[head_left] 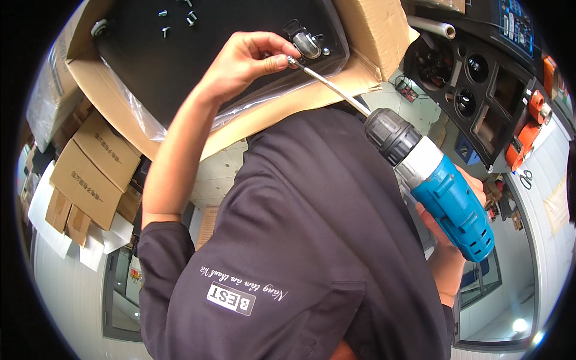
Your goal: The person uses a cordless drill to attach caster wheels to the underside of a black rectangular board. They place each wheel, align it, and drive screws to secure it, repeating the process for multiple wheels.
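My left hand [251, 59] is closed in a pinch, thumb and forefinger around a small silver bolt [291, 60]. The bolt sits at the tip of a long driver bit [336, 90]. That bit runs out of a blue cordless drill [447, 201] with a black chuck, gripped by my right hand [472, 185]; the drill body hides much of this hand. Just beyond the pinched fingers is a black caster wheel [307, 44] on a black panel [198, 60]. A bolt head [326, 51] shows beside the caster.
Several loose bolts [165, 32] lie on the panel's far left. An open cardboard box [360, 72] with clear plastic surrounds the panel. Stacked cartons [96, 168] stand at left. At right are a black cabinet with round cutouts [480, 90], orange tools [523, 144] and scissors [526, 179].
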Motion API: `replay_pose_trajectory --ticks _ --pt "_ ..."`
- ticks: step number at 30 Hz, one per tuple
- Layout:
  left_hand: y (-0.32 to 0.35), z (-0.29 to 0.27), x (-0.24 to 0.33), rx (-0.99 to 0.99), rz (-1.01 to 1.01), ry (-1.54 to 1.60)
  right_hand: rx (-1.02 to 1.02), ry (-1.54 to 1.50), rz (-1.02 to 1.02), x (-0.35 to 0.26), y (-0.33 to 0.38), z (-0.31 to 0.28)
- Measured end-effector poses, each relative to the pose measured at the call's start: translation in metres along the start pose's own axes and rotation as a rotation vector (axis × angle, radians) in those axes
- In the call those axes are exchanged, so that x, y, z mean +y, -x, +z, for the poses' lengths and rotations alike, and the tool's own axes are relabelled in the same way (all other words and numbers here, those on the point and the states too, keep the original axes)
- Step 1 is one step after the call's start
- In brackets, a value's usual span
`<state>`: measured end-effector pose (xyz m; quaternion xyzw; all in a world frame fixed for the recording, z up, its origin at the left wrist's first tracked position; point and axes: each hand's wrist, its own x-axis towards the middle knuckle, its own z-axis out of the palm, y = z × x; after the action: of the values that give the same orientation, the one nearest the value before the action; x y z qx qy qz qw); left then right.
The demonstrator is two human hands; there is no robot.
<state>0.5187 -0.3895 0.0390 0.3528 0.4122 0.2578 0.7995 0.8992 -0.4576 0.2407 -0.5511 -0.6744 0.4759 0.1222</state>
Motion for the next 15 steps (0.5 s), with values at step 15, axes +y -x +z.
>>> replay_pose_trajectory --ticks 15 --pt "-0.158 0.001 0.025 -0.621 0.075 -0.889 0.211 -0.269 0.541 -0.025 -0.028 0.023"
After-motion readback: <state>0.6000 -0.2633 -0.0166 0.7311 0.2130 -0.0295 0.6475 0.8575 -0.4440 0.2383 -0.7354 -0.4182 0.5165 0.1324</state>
